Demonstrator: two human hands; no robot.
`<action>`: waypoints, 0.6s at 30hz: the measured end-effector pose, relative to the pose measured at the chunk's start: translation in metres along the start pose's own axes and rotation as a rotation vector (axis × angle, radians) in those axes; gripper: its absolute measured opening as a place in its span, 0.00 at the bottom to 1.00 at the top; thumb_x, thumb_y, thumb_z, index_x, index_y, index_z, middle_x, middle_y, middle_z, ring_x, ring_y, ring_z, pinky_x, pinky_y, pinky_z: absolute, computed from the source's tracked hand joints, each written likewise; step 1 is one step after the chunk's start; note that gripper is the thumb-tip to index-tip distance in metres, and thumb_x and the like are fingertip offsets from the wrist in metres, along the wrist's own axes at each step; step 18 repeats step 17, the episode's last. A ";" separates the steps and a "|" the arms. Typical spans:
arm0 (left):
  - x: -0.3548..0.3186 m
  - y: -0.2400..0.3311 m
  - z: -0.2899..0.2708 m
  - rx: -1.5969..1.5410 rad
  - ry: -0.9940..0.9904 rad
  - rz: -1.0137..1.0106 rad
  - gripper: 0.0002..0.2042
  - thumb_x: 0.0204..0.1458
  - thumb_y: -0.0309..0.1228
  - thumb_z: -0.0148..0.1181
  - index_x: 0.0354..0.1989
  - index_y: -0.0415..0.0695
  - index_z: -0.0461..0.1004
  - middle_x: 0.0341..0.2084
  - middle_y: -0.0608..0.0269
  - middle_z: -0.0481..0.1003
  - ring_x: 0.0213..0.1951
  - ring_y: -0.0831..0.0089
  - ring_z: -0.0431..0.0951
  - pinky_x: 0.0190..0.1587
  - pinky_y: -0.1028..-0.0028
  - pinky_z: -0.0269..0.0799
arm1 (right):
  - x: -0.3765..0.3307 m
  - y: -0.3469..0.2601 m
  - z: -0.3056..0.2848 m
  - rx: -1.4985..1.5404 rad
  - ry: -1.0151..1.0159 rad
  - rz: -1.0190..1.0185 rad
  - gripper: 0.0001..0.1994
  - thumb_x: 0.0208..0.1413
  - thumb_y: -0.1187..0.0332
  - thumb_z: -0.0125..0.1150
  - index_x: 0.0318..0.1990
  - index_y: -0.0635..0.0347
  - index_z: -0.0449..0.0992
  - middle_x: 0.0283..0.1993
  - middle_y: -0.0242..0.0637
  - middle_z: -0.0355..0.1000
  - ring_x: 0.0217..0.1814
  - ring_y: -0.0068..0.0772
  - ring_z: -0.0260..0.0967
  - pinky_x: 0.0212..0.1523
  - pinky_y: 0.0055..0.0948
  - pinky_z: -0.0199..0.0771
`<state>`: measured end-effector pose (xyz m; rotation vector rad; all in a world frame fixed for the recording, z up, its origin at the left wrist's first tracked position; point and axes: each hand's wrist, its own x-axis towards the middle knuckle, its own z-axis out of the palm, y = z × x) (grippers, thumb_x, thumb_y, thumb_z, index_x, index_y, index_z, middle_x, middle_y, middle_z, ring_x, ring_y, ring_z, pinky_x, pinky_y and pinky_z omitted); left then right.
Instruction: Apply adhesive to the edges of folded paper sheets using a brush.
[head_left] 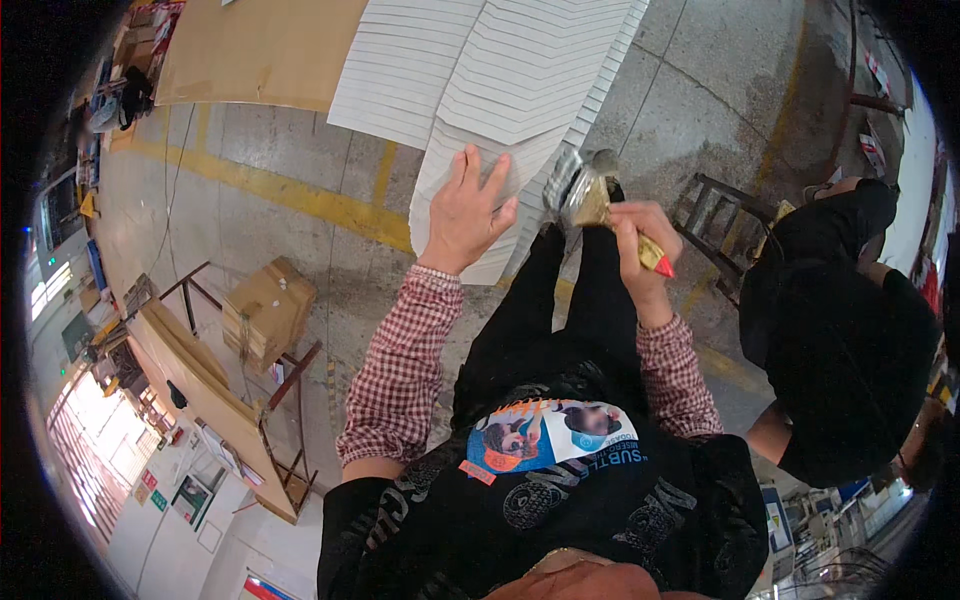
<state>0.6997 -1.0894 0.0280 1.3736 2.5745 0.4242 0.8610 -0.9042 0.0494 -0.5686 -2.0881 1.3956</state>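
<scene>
My left hand (467, 213) lies spread on the near end of the white paper sheets (505, 85). The sheets are fanned so that their edges step back in close rows, in two columns side by side. In my right hand (640, 243) is a paintbrush (592, 203) with a yellowish handle and a red tip. The brush head points left, beside the right edge of the sheets. Its far end is blurred, so I cannot tell whether it touches the paper.
A brown board (260, 50) lies at the far left under part of the sheets. On the left stand a cardboard box (268, 312) and a board-topped table (205, 375). A dark metal stool (715, 225) and a person in black (840, 340) are close on my right.
</scene>
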 end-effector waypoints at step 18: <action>0.012 0.003 0.024 0.054 0.094 -0.079 0.36 0.43 0.49 0.62 0.63 0.52 0.61 0.63 0.40 0.54 0.64 0.42 0.54 0.59 0.56 0.61 | -0.012 -0.021 -0.021 0.017 -0.021 0.052 0.05 0.51 0.74 0.56 0.27 0.62 0.78 0.31 0.41 0.76 0.34 0.36 0.74 0.38 0.28 0.73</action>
